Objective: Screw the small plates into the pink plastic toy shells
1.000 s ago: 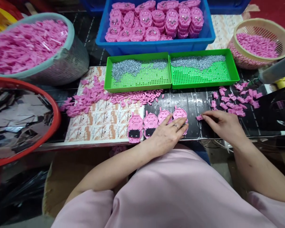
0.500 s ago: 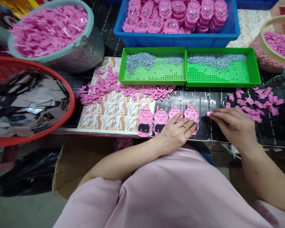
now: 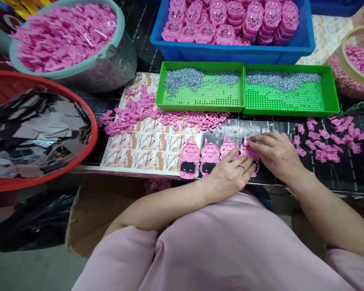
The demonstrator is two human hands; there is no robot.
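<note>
Several pink plastic toy casings lie in a row along the table's front edge; the leftmost casing (image 3: pixel 189 154) and its neighbour (image 3: pixel 210 152) each have a black plate across the lower part. My left hand (image 3: pixel 232 174) lies with fingers stretched out over the lower parts of the third casing (image 3: pixel 227 147) and the rightmost casing (image 3: pixel 246 151). At the top of that rightmost casing, my right hand (image 3: pixel 276 155) pinches a small pink plastic piece, mostly hidden by the fingertips. Loose pink pieces (image 3: pixel 324 155) are scattered to the right of this hand.
Two green trays (image 3: pixel 200 108) of small metal screws stand behind the row, before a blue bin (image 3: pixel 230 52) of stacked casings. Small pink parts (image 3: pixel 139 109) are heaped at left. A red basket (image 3: pixel 92 133), a grey-green basket (image 3: pixel 121 60) and a cream basket (image 3: pixel 341 48) flank the table.
My right hand has moved left with the small pink piece, from beside the row to the top of the rightmost casing. My left hand stays on the casings. The view has shifted slightly.
</note>
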